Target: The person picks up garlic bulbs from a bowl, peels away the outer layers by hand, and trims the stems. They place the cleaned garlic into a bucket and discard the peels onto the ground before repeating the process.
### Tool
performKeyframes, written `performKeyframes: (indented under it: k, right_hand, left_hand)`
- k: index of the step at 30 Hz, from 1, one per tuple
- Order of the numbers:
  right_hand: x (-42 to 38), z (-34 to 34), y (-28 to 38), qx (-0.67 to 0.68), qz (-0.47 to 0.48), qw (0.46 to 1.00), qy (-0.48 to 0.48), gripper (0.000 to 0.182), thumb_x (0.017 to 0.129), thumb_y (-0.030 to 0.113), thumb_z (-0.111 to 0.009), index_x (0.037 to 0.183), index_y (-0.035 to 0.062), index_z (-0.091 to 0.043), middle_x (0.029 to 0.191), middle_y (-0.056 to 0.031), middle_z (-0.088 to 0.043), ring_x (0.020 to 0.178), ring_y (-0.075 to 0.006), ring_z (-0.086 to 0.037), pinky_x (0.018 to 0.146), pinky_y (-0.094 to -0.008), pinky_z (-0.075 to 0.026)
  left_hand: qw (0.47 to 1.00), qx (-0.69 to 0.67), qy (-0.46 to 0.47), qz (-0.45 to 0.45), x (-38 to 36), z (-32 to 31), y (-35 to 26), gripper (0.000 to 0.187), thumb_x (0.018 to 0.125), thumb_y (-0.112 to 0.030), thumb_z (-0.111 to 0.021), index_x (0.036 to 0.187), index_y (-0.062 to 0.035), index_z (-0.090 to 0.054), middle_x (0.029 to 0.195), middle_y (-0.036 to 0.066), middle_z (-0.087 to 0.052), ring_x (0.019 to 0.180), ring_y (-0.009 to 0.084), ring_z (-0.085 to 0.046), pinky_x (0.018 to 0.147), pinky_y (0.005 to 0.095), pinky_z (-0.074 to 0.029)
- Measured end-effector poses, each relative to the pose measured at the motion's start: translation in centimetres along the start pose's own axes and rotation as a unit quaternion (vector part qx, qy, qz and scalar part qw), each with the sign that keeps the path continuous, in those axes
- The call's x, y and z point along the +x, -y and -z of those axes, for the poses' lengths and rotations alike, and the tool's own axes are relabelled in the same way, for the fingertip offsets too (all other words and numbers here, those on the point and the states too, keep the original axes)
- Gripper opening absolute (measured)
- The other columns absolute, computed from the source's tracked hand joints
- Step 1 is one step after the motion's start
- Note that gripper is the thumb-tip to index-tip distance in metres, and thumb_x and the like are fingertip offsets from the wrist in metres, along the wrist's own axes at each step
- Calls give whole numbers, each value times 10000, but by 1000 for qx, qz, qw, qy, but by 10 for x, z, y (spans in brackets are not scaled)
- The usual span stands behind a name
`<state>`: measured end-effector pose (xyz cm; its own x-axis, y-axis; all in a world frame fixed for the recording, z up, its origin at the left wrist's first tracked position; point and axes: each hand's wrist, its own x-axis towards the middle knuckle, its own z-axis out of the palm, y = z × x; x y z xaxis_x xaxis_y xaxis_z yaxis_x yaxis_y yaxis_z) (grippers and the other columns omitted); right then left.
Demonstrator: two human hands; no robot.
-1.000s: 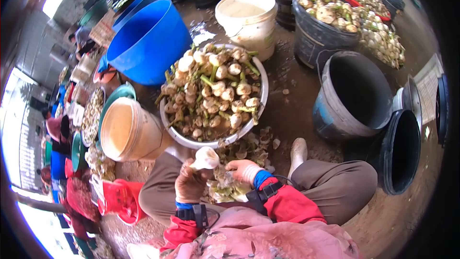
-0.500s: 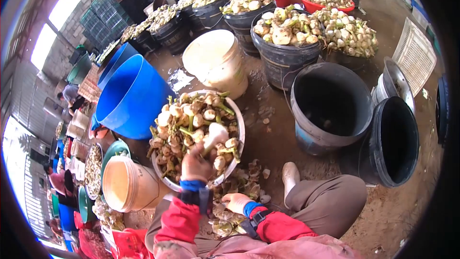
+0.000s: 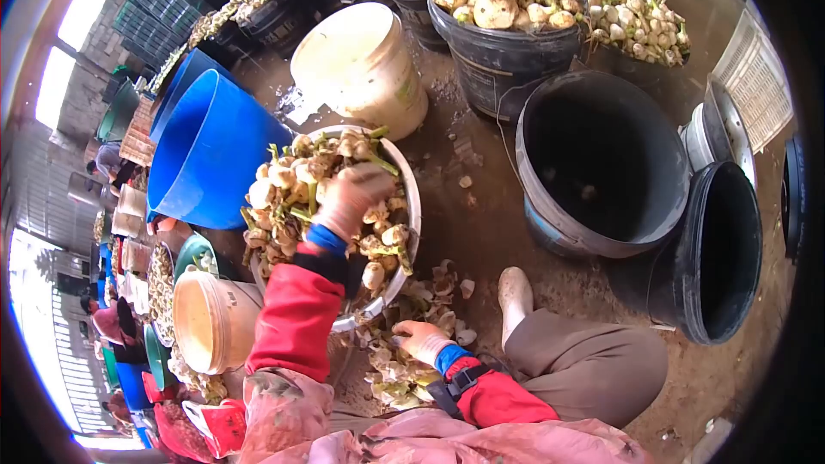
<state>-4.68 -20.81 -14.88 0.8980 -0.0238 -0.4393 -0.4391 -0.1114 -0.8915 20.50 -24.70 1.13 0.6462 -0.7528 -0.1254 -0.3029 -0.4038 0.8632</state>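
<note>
My left hand [image 3: 354, 196] reaches over a round white basin [image 3: 414, 206] heaped with garlic bulbs [image 3: 284, 176] that have short green stems. Its fingers are smeared by motion, and whether a bulb is in them cannot be made out. Lower down, my right hand [image 3: 423, 341] hovers in front of my body with its fingers curled closed. Whatever it may hold is hidden. Beneath and beside it, a pile of papery peelings [image 3: 400, 374] covers the ground by the basin.
A blue tub [image 3: 215, 155] and a cream bucket [image 3: 357, 69] stand beyond the basin. To the right are a grey-rimmed black bucket [image 3: 601, 163] and a tilted black bucket [image 3: 718, 249]. Garlic-filled black buckets [image 3: 507, 60] line the back. A person [image 3: 110, 159] is far left.
My left hand has moved further over the heap, away from my body, and the large white bulb near it no longer shows. My right hand stays low, closed. The view has shifted slightly.
</note>
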Motion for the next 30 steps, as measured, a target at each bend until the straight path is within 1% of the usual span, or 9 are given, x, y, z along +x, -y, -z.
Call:
performKeyframes:
  k: [3,6,11,15,16,17,21,23,30]
  right_hand:
    - [1,12,8,55,-39,997,41,392,798,189,-547,1183,126,-589,1155,-133,-617,1062,-300,-581,911,-349,-446]
    - [2,15,16,40,-61,997,30,389,789,186,-542,1167,113,-599,1128,-155,-618,1050,-323,-576,899,-349,-446]
    - [1,11,23,19,-45,998,32,373,812,253,-572,1158,116,-606,1107,-159,-624,1027,-333,-581,884,-353,-451]
    - [5,0,9,42,-27,999,1,371,820,320,-615,1130,115,-624,1097,-153,-629,1002,-327,-593,880,-347,-454]
    - [4,-4,4,76,-8,996,-44,359,810,319,-638,1112,124,-635,1098,-148,-628,988,-326,-598,888,-340,-452]
    - [-1,-3,21,91,-23,990,-105,321,801,127,-646,1117,72,-628,930,-92,-665,842,-142,-623,652,-286,-489]
    - [12,-13,35,372,161,896,-181,413,791,-87,-582,1179,52,-587,1043,-12,-633,878,-132,-600,619,-238,-492]
    - [-4,-3,67,325,136,924,-148,394,808,-78,-577,1183,43,-585,1067,-26,-636,957,-127,-596,720,-232,-497]
    - [-29,-16,109,113,131,982,-69,384,829,13,-562,1212,-7,-564,1166,-84,-620,1077,-157,-569,927,-266,-427]
  left_hand:
    - [839,524,147,-9,-30,-48,25,490,680,-53,-667,1145,-198,-614,1177,92,-584,1097,283,-555,900,368,-460]
    - [853,503,135,-5,-33,-59,49,507,660,-34,-663,1137,-201,-619,1137,103,-587,1050,296,-573,870,365,-473]
    - [895,411,171,28,-48,-43,48,470,691,35,-586,1088,-211,-642,1088,124,-587,1020,335,-575,860,386,-483]
    - [994,-43,-99,-1,-100,-39,83,422,638,93,-605,1022,-73,-654,949,97,-610,888,239,-622,793,311,-498]
    - [986,-69,-150,26,-117,-33,94,476,625,119,-608,1072,-41,-630,950,54,-607,866,167,-618,767,264,-499]
    - [960,-183,-178,116,-135,-31,86,508,670,90,-629,1164,-12,-567,1006,69,-609,870,151,-613,767,247,-495]
    - [954,-221,-174,106,-217,-30,45,606,727,2,-699,1268,50,-430,1044,73,-601,874,153,-603,767,271,-493]
    - [839,-474,-164,210,-242,-39,43,606,735,-32,-712,1268,44,-434,1044,73,-599,869,151,-600,778,275,-492]
    - [916,-251,-219,226,-300,-37,17,539,715,-101,-727,1220,-34,-552,1008,100,-628,867,141,-604,765,271,-501]
